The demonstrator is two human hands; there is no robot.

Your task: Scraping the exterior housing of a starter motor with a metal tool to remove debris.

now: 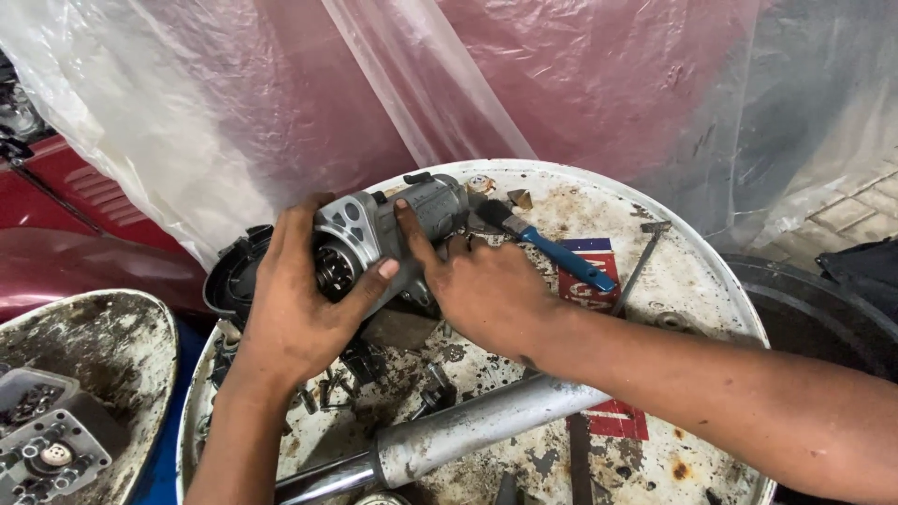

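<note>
Grey cast-metal motor (388, 229), a starter by the look of it, sits between both hands just above the tabletop (692, 271), which is the rusty white top of a drum. I read its long axis as running from lower left to upper right, with the open geared end facing the left hand (290, 299) and the round body pointing away toward the brush (547, 245). My left hand wraps that near end, its fingers (369, 278) clenched across the flange with the thumb over the face. The right hand (486, 290) comes in from the right and grips the side of the body, index finger pressed up along the housing. Both are equally close; each is touching it. Just beyond lies the blue-handled brush, and near it a thin metal rod (644, 257). Below the hands a grey tube (468, 430) crosses the drum among small dark parts. Behind everything hangs clear plastic sheet (524, 75).
</note>
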